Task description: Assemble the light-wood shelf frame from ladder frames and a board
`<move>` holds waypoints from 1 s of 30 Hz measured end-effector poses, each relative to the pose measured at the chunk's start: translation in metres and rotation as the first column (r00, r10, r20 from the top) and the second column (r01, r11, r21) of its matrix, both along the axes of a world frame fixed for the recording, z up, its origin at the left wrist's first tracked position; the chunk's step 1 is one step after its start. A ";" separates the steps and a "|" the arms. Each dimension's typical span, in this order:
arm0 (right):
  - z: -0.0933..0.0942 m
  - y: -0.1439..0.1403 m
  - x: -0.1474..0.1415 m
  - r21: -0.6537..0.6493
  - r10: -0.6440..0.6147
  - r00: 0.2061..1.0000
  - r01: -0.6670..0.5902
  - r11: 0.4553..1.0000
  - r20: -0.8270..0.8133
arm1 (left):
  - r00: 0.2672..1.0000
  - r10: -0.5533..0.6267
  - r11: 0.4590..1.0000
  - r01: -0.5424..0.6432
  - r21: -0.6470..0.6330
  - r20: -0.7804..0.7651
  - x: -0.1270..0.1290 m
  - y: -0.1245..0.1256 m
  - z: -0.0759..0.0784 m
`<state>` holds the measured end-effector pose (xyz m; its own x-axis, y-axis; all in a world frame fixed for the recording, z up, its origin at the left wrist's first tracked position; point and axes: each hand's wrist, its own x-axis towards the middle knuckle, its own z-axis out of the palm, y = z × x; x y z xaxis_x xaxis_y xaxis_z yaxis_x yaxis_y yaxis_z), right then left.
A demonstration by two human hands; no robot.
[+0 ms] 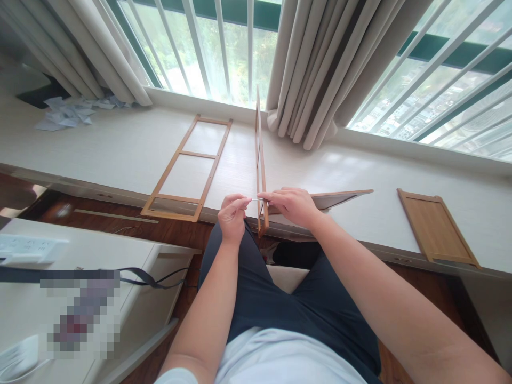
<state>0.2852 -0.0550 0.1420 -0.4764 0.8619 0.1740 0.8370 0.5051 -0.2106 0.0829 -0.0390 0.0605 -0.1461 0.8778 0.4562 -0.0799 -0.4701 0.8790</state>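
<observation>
The left hand (233, 213) is closed in a pinch, thumb and fingertips meeting on the near-left end of a thin rod (255, 199). The rod lies roughly level and reaches right to the near part of an upright wooden frame (263, 173). The right hand (291, 205) is closed, fingers bent, on the near part of that frame; whether it also has hold of the rod cannot be determined. The upright frame stands nearly edge-on at the near edge of a white ledge (352, 170), extending away toward the window (200, 48). Just right of it, partly hidden by the right hand, an angled panel (338, 199) with a wooden edge extends to the right; any joint between the two is obscured. To the left, a second wooden frame (197, 154) with crossbars lies flat on the ledge, apart from both hands. Well to the right, a solid wooden panel (438, 226) lies at the near edge. Crumpled white papers (68, 113) are at the far left. A white desk (132, 256) stands near left, bearing a power strip (36, 249) and a dark strap (24, 274).
</observation>
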 end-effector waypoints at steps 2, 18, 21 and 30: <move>0.000 0.000 0.000 -0.003 -0.001 1.000 0.001 1.000 0.003 | 1.000 0.002 1.000 -0.002 -0.012 -0.012 0.000 0.000 0.000; 0.002 0.000 0.000 -0.016 -0.003 1.000 0.003 1.000 0.008 | 0.985 0.038 0.967 0.006 -0.254 0.167 0.010 -0.007 0.001; 0.001 0.000 -0.001 -0.014 0.000 1.000 0.000 1.000 0.007 | 0.957 0.011 0.942 0.087 -0.325 0.289 0.017 -0.009 -0.003; 0.001 0.000 0.000 -0.011 0.001 1.000 -0.001 1.000 -0.004 | 0.951 0.036 0.927 0.082 -0.367 0.306 0.020 -0.009 -0.001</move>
